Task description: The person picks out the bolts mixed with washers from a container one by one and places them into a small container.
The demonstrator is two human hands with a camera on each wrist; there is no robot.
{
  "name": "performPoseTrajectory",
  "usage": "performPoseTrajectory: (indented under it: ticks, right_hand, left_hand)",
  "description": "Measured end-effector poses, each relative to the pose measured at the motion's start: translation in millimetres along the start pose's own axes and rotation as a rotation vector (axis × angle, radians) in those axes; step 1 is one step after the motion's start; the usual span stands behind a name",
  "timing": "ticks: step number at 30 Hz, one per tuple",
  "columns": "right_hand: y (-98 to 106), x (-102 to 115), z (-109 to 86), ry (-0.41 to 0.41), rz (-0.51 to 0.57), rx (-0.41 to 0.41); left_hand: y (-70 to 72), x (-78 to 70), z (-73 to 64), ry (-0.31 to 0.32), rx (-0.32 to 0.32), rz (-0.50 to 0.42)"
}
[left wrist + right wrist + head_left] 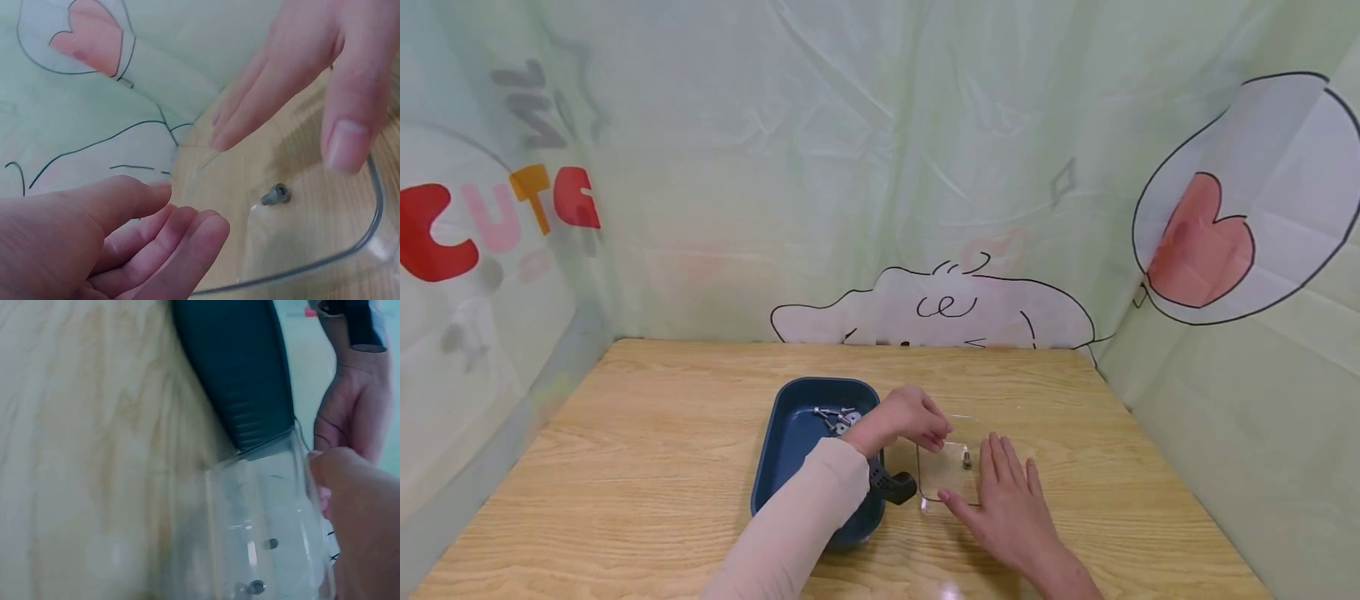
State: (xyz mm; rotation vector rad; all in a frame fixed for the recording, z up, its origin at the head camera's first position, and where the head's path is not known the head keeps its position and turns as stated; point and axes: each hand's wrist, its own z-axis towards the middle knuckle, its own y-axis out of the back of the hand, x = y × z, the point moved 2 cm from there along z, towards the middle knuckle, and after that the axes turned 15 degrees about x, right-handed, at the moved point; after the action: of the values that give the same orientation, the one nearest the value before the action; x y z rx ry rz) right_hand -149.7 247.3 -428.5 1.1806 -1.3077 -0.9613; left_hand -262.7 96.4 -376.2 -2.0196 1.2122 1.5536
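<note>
On the wooden surface, the right hand rests its straight fingers by a clear plastic box, and a small metal screw shows on or in the box, but I cannot tell which. The left hand bends over the box's far left side, its grip loosely curled with thumb and fingers a little apart, next to a blue tray of metal bits. Big letters on the cloth wall say CUTE

left hand — fingers loosely curled | right hand — fingers straight, thumb spread
</note>
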Motion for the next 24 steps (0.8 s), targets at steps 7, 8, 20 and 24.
performPoseTrajectory:
  ticks: [7,8,20,24]
  right_hand:
    - [9,6,2.2,-0.013,0.012,0.026]
    - [10,8,2.7,-0.013,0.013,0.025]
    - [18,44,6.5,0.065,0.027,-0.001]
    - [19,57,7.5,0.091,0.035,0.01]
  left_hand:
    - [21.7,6.2,-9.4,-0.026,-0.011,-0.029]
    - [25.0,7.1,-11.2,-0.031,-0.015,-0.037]
    - [54.9,21.3,-29.6,-0.071,-0.049,-0.086]
    - [63.5,25.4,-38.3,-0.077,-0.063,-0.073]
